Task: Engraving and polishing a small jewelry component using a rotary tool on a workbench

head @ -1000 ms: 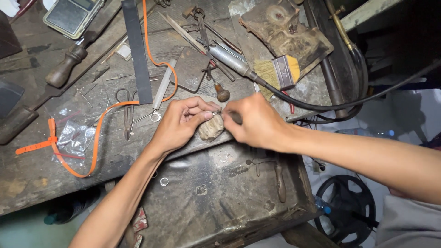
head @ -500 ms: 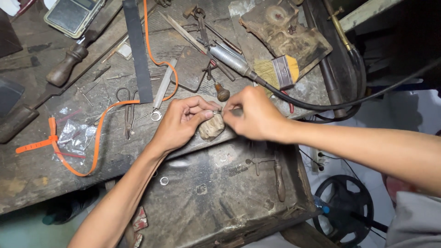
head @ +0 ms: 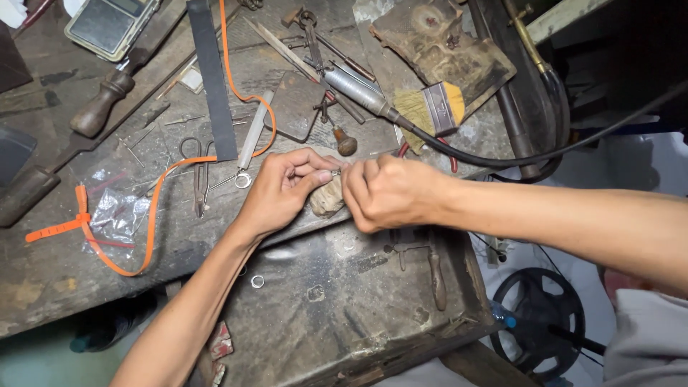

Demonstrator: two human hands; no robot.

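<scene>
My left hand [head: 283,190] pinches a small metal piece [head: 335,173] between thumb and fingers, held against a worn wooden bench peg [head: 326,201] at the workbench edge. My right hand [head: 383,192] is closed in a fist right beside it, gripping a thin tool whose tip meets the small piece; the tool itself is mostly hidden inside the fist. Both hands touch over the peg.
A dark open metal drawer [head: 344,301] lies below the hands with a small ring [head: 256,281] in it. On the bench: an orange strap [head: 154,208], a flat file [head: 213,79], pliers [head: 197,172], a yellow-bristled brush [head: 433,107], a flex-shaft handpiece [head: 358,89], a wooden-handled tool [head: 100,107], a pocket scale [head: 107,25].
My right hand has shifted slightly left and closer against my left hand over the peg. The left hand stays in place.
</scene>
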